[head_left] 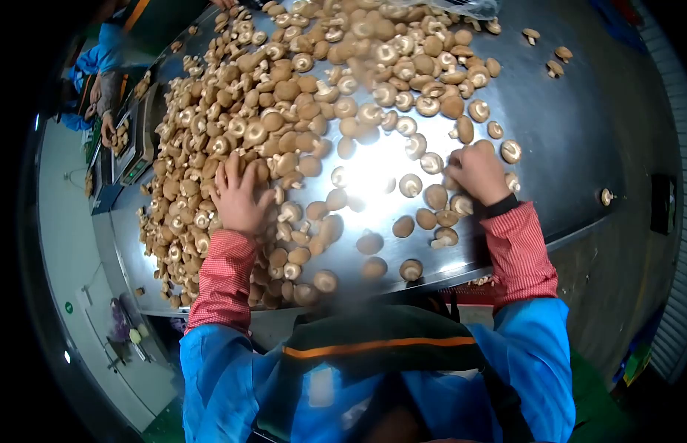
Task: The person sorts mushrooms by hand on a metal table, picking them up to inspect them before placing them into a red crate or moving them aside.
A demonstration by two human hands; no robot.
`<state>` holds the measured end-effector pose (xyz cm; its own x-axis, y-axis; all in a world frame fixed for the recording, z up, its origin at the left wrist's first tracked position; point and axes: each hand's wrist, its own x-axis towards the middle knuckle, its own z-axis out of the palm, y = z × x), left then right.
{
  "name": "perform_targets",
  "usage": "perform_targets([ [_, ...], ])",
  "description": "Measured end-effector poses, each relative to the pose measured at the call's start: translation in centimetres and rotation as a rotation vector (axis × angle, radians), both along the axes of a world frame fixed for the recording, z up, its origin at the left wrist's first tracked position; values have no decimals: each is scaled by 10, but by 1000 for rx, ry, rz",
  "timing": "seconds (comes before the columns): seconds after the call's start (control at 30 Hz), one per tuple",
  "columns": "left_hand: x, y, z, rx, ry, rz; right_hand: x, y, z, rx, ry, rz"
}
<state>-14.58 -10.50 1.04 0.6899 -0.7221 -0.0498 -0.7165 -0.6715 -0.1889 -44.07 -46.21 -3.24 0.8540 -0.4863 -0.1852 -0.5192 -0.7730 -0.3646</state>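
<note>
Brown shiitake mushrooms (286,91) lie in a dense heap over the left and far parts of a metal table (580,125). My left hand (240,198) rests on the heap's near right side, its fingers spread over several mushrooms. Among looser mushrooms farther right, my right hand (479,173) is closed, its fingers curled down. What it holds, if anything, is hidden beneath the fingers. One mushroom (464,130) lies just beyond that hand, and a pale-gilled mushroom (510,151) is to its right. Between my hands, mushrooms (410,185) are scattered singly, some with gills up.
At the left, another person's hand (108,130) is over a scale (140,151) with mushrooms on it. Clear plastic (476,7) lies at the far edge. A few stray mushrooms (555,69) sit at the far right. The table's near edge (462,277) runs before my body.
</note>
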Motion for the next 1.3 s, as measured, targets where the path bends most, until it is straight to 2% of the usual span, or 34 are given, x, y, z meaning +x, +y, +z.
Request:
perform_targets([
  [0.03,11,9,-9,-96,-47,44,-1,4,-2,88,-39,57],
  [0.1,25,22,-20,-217,-89,56,-7,11,1,317,-272,-13],
  [0.17,25,14,-20,-300,-117,-5,-10,2,-11,222,-475,-227],
  [0.2,18,3,-11,-315,-118,-70,-11,-11,-10,204,-450,-329],
  [0.23,15,-7,-13,-438,-71,-166,-7,-26,-3,182,-427,-434],
  [0.3,-4,-35,-3,-465,101,-284,9,-46,21,71,-445,-503],
  [0.37,-18,-59,-1,-398,129,-402,21,-83,7,-154,-449,-413],
  [0.4,-21,-70,-2,-392,163,-432,29,-102,-1,-225,-333,-423],
  [0.5,-10,-100,-13,-417,247,-464,60,-137,-6,-234,-242,-438],
  [0.57,4,-119,-20,-415,283,-458,83,-168,-29,-454,-2,-166],
  [0.63,12,-130,-24,-256,210,-443,107,-170,-31,-447,105,-161],
  [0.7,22,-137,-30,-145,170,-423,152,-145,-31,-227,70,-432],
  [0.77,33,-132,-37,-105,106,-345,168,-97,-10,-234,-46,-426],
  [0.83,46,-131,-19,33,202,-216,170,-68,-23,-94,-173,-356],
  [0.9,67,-114,-30,-61,165,-170,168,-20,3,35,-156,-321],
  [0.97,83,-98,-25,71,56,-78,159,23,9,-10,-191,-121],
  [1.0,94,-84,-30,48,34,-88,155,45,-9,-159,-219,-63],
  [1.03,101,-73,-34,26,13,-102,151,62,-15,-210,-247,-32],
  [1.07,100,-68,-24,64,17,-11,147,80,-21,-264,-274,-3],
  [1.1,103,-62,-13,79,70,15,144,92,-14,-219,-305,6],
  [1.17,106,-46,-13,79,11,-4,137,108,2,-87,-385,86],
  [1.2,106,-42,-11,53,26,16,134,111,23,-78,-269,138],
  [1.3,104,-43,-11,-81,30,20,130,93,32,100,-465,253],
])
